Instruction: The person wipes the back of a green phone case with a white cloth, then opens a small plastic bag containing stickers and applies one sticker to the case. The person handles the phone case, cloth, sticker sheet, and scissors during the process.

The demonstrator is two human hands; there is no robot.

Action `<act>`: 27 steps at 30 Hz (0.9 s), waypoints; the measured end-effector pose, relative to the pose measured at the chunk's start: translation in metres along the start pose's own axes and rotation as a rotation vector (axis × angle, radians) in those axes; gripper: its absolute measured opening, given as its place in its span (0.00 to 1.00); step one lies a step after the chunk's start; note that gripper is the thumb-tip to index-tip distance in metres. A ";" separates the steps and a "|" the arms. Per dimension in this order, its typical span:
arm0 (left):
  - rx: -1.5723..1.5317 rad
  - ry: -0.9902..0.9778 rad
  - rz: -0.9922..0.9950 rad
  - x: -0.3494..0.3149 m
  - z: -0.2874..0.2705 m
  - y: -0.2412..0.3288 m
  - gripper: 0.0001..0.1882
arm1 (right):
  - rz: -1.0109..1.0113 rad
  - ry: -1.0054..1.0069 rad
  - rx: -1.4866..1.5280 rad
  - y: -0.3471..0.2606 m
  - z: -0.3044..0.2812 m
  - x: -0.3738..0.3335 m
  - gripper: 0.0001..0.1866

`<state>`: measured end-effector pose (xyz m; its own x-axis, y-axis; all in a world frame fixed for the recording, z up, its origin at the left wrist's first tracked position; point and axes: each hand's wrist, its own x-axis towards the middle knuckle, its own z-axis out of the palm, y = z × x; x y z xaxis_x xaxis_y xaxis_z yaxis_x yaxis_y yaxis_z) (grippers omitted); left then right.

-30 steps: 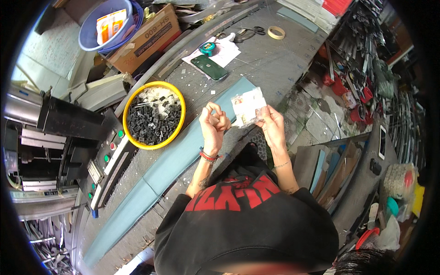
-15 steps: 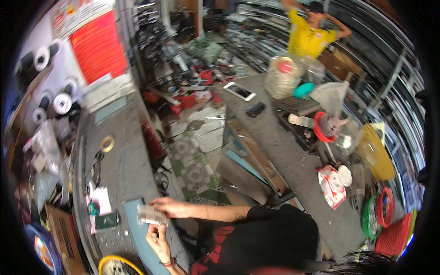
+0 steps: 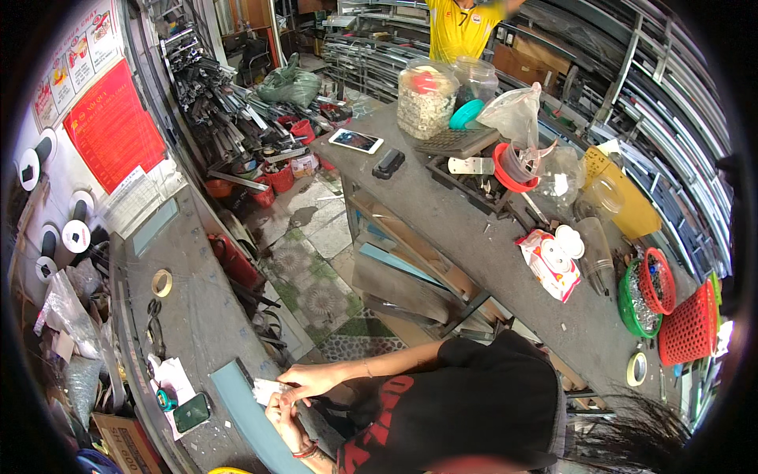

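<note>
My left hand (image 3: 287, 426), with a red band at its wrist, is closed around the lower side of a small clear plastic packet (image 3: 267, 390). From above, my right hand (image 3: 314, 381) pinches the same packet, its fingers meeting those of the left. The packet's contents are too small to make out. Below both hands, a long blue-grey strip (image 3: 245, 415) lies along the edge of the left workbench (image 3: 209, 316). Beside the strip are a dark green phone (image 3: 192, 412), a teal tape measure (image 3: 166, 399) and white paper (image 3: 175, 378).
A tape roll (image 3: 162, 283) and dark scissors (image 3: 155, 325) lie farther up the bench. Across a tiled gap, another bench holds a white phone (image 3: 356, 141), a jar (image 3: 427, 99), wipes (image 3: 549, 265) and baskets (image 3: 688, 333). A person in a yellow shirt (image 3: 464, 30) stands beyond.
The view has shifted, so the surroundings sit farther left and higher. My hands have come closer together, with the right fingers now beside the left ones on the packet.
</note>
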<state>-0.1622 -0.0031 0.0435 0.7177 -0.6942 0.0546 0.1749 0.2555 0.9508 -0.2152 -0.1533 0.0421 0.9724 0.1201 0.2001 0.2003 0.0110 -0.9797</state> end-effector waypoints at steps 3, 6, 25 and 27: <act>-0.013 -0.006 -0.020 -0.010 -0.005 -0.001 0.19 | 0.024 -0.016 -0.003 -0.002 0.008 -0.005 0.26; 0.037 0.006 -0.027 -0.017 -0.012 0.004 0.20 | 0.008 -0.008 0.031 -0.006 0.016 -0.007 0.25; 0.052 0.127 0.092 -0.027 -0.005 0.014 0.17 | 0.047 0.179 0.237 -0.032 0.028 -0.005 0.18; 0.016 0.133 0.134 -0.026 0.002 0.017 0.17 | 0.044 0.182 0.225 -0.034 0.027 -0.006 0.19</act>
<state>-0.1798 0.0178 0.0585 0.8166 -0.5598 0.1410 0.0621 0.3280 0.9426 -0.2308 -0.1278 0.0735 0.9892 -0.0547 0.1362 0.1453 0.2324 -0.9617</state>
